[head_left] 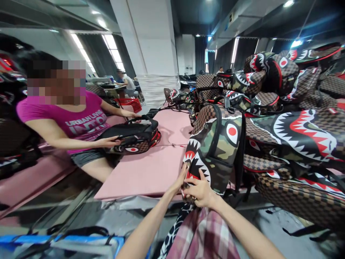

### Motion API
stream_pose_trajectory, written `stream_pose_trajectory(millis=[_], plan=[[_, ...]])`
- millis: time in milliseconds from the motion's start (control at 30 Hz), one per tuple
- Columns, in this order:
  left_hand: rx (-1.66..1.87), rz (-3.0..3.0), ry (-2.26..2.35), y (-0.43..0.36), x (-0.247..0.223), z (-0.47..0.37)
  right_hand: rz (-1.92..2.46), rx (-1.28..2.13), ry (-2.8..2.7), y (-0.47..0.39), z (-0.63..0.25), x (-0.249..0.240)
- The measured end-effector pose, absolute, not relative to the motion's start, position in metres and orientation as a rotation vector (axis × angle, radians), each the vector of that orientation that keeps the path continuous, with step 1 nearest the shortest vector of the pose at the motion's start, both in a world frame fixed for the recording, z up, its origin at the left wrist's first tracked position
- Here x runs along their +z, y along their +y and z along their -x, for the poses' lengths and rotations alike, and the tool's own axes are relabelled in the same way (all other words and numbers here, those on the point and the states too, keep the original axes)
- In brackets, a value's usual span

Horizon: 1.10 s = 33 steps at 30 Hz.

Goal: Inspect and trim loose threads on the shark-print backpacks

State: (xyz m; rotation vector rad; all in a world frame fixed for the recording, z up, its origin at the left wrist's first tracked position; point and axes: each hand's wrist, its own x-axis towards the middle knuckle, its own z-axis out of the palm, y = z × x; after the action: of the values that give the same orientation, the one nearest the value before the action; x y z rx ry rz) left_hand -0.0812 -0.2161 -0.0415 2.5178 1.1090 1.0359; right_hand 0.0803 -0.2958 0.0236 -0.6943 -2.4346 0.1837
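Observation:
A backpack (pixel 223 154) with camouflage panels, brown checks, a red eye and printed shark teeth leans upright at the near edge of the pink table, in front of my lap. Along its left edge, my left hand (pixel 182 180) grips the side, its fingertips partly hidden by the bag. Spread across the lower front, over the teeth print, are the fingers of my right hand (pixel 201 190); the thumb side touches the fabric. A black shoulder strap (pixel 217 126) runs down the bag's upper side.
The pink table (pixel 151 176) extends forward. Piled to the right are several similar backpacks (pixel 302 133). On the left a seated co-worker (pixel 83 122) in a pink shirt handles a black backpack (pixel 137 138). A white pillar (pixel 151 54) stands behind; a blue crate (pixel 107 244) lies lower left.

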Motion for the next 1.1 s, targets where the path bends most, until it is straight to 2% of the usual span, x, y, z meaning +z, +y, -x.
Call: stream_pose_trajectory(millis=[133,267,367,533,700,767,833,933,967,1033,1100], plan=[[0.673,-2.013,1.346,-0.206,-0.061,0.061,0.658,0.052,-2.201,-0.295,-0.114,0.048],[0.57,-1.954,1.299,-0.194,-0.06,0.038,1.177,-0.121,-1.665,-0.309,-0.184,0.084],[0.559,-1.897,1.297,-0.193,-0.055,0.028,1.455,-0.094,-1.557,-0.314,-0.215,0.09],[0.605,-1.741,1.336,-0.2,-0.043,0.03,1.348,0.108,-1.672,-0.309,-0.207,0.086],[0.738,-1.623,1.299,-0.213,-0.022,0.045,1.263,0.22,-1.759,-0.297,-0.191,0.106],[0.824,-1.578,1.294,-0.221,0.001,0.051,1.233,0.261,-1.791,-0.292,-0.186,0.114],[1.056,-1.58,1.327,-0.229,0.039,0.055,1.214,0.283,-1.825,-0.286,-0.178,0.121],[1.709,-1.97,1.253,-0.234,0.116,0.049,1.186,0.278,-1.9,-0.279,-0.163,0.126],[1.699,-2.281,1.1,-0.231,0.142,0.044,1.178,0.26,-1.929,-0.277,-0.158,0.127],[1.27,-2.937,0.796,-0.22,0.185,0.031,1.159,0.202,-1.99,-0.275,-0.15,0.128],[0.872,-3.281,0.733,-0.207,0.211,0.02,1.168,0.109,-2.053,-0.274,-0.147,0.13]])
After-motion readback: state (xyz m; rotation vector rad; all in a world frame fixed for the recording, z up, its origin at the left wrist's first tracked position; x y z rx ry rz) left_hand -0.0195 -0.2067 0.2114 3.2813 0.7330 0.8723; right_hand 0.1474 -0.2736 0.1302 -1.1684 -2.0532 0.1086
